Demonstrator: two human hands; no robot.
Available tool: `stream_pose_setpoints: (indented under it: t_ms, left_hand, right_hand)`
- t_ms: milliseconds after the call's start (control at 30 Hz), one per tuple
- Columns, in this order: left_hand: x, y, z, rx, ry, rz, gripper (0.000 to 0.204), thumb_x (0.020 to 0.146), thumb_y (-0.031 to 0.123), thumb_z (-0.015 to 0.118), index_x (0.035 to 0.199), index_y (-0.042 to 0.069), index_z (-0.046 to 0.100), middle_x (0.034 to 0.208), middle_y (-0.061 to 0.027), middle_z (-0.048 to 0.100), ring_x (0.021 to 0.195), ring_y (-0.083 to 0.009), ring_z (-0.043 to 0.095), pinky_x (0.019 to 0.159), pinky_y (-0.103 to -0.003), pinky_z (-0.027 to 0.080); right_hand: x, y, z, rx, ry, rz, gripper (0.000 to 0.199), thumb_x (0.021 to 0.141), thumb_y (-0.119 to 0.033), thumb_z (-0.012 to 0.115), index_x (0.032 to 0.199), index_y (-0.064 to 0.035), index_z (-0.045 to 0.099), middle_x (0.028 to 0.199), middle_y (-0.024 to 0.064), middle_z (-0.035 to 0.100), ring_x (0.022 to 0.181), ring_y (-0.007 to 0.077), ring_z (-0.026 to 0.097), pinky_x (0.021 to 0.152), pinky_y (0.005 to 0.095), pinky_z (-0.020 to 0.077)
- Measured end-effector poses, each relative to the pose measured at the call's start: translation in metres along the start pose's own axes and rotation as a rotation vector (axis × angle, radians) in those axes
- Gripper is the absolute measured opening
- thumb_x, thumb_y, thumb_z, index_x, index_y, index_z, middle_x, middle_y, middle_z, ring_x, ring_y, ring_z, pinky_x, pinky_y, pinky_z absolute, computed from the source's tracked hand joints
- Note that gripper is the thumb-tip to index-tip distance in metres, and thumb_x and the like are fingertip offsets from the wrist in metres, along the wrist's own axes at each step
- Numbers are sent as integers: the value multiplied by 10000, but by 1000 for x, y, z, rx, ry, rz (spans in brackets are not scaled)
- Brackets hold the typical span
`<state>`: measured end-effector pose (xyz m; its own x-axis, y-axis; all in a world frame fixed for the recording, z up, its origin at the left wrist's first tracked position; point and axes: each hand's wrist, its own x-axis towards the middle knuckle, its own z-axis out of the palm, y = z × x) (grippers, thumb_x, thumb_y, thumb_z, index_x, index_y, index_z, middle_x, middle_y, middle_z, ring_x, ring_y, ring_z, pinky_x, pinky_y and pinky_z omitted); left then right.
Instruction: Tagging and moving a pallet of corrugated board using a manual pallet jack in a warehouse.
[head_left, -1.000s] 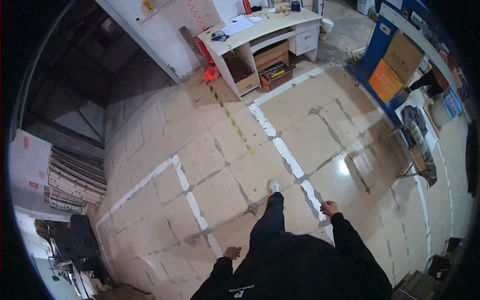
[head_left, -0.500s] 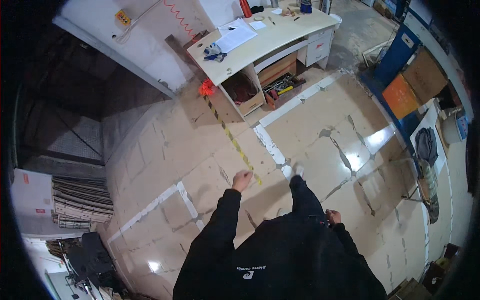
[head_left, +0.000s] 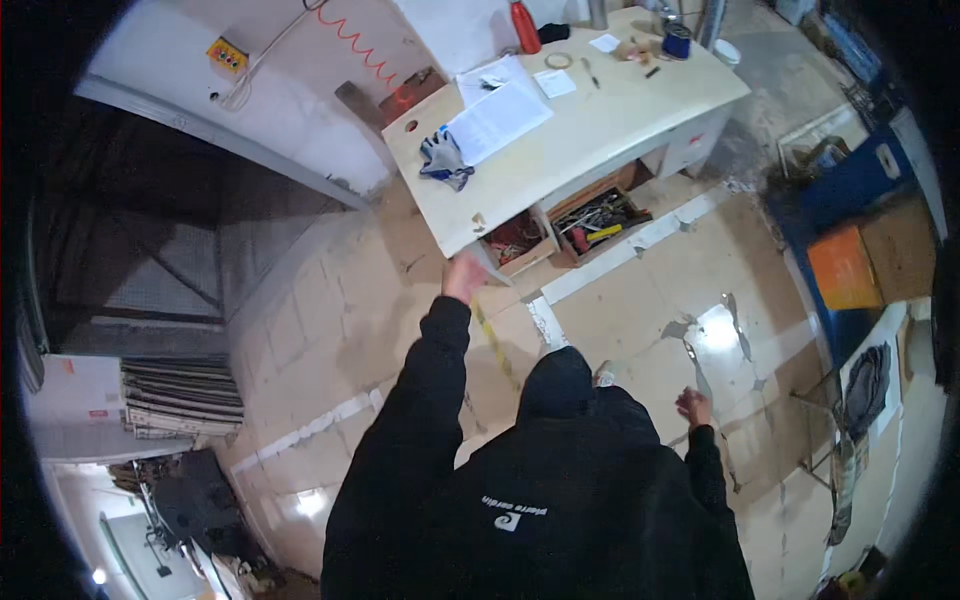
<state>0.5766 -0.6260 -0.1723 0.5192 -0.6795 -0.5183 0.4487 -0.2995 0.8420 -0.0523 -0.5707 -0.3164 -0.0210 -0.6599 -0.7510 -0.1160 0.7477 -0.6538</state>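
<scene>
My left hand [head_left: 463, 277] reaches forward near the left front corner of the cream desk [head_left: 610, 120]. Motion smears its fingers, so their pose is unclear, and no object shows in it. Low at my right side hangs my right hand [head_left: 693, 407], fingers loosely bent and apart, with nothing visible in it. On the desk's left part lie grey and blue work gloves [head_left: 446, 162] beside white paper sheets [head_left: 500, 125]. Beneath the desktop, an open drawer [head_left: 530, 257] and a tool-filled box [head_left: 603, 222] with a yellow-handled tool stand out.
A red bottle [head_left: 525, 28], a tape roll [head_left: 558, 61] and a dark blue can [head_left: 676, 41] stand or lie on the desk's far side. Cardboard boxes [head_left: 895, 250] are on the right, near a rack with a dark cloth [head_left: 866, 382]. Striped tape [head_left: 497, 345] marks the tiled floor.
The desk is nearer as I have moved forward. My left hand has gone forward toward the desk corner. My right hand has swung out to the right, away from my body.
</scene>
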Motion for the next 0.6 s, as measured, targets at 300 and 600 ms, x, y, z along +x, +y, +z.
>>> stream_pose_setpoints:
  t_ms: [300, 600]
  left_hand:
    - [213, 108, 31, 251, 384, -292, 904, 703, 634, 605, 1299, -2, 363, 1224, -182, 432, 1026, -320, 483, 839, -487, 411]
    - [314, 65, -23, 1671, -150, 664, 299, 849, 296, 519, 1008, 43, 542, 965, -151, 599, 764, -347, 590, 693, -466, 468]
  right_hand:
    - [-17, -31, 43, 335, 258, -74, 245, 875, -275, 573, 837, -35, 550, 709, 68, 573, 630, 157, 558, 563, 275, 446]
    - [-118, 53, 231, -25, 234, 98, 320, 871, -283, 523, 727, -4, 588, 614, 43, 555, 522, 158, 536, 459, 283, 423]
